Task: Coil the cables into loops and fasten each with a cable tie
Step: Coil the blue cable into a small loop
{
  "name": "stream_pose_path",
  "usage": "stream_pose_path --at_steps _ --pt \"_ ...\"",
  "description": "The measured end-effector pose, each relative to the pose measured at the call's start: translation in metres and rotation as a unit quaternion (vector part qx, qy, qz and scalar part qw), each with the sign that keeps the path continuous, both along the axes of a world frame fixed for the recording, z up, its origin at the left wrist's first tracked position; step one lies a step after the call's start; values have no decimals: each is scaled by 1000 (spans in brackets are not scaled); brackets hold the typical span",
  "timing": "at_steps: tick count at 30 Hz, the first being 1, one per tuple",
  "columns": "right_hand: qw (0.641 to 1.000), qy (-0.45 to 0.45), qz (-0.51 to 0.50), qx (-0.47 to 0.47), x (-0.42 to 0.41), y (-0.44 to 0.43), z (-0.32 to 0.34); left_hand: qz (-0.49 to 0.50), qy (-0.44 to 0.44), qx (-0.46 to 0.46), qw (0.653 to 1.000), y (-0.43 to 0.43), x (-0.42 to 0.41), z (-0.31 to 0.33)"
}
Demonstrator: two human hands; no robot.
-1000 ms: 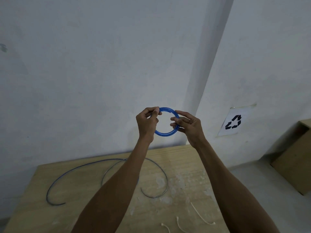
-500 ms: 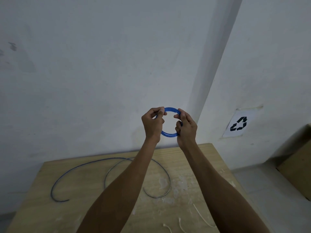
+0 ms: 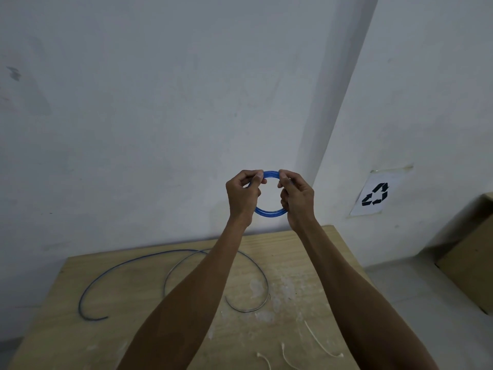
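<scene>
My right hand (image 3: 296, 194) has slid up the blue coil (image 3: 269, 212) over the last second, from its right side to the top, and its fingers, stretched out then, are now curled round the strands. My left hand (image 3: 241, 193) pinches the top of the coil between thumb and fingers, just beside the right. I hold the coil upright in the air in front of a pale wall, well above the wooden table (image 3: 120, 329).

On the table lie a loose dark blue cable (image 3: 112, 271) and a grey cable (image 3: 262, 279), both in open curves and not yet coiled. Three white cable ties (image 3: 320, 341) lie near the front edge. No tie is round the coil I hold.

The risk, as I judge it, is spring-back. The turns look stiff, and only my two grips at the top keep them together. To fetch a tie I must let go with one hand, and if the other grip is slack the loops may fan out or the loose end may slip free. The ties are also well below my hands, so it is a long reach.
</scene>
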State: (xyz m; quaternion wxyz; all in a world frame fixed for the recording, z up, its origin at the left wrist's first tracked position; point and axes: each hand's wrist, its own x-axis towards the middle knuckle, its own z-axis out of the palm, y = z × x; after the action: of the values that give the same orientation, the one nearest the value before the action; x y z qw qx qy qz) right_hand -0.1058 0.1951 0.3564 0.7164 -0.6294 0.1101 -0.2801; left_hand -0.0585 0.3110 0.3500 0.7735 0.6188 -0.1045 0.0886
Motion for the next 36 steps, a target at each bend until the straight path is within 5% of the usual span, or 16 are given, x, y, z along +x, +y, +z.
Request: stream_pose_path --at_steps 18,36 --pt "999 42 1 -34 -50 -39 -67 -85 71 11 994 -18 -36 -66" --pt "995 77 -64 29 -104 -69 -123 -134 135 46 981 -54 -74 -120"
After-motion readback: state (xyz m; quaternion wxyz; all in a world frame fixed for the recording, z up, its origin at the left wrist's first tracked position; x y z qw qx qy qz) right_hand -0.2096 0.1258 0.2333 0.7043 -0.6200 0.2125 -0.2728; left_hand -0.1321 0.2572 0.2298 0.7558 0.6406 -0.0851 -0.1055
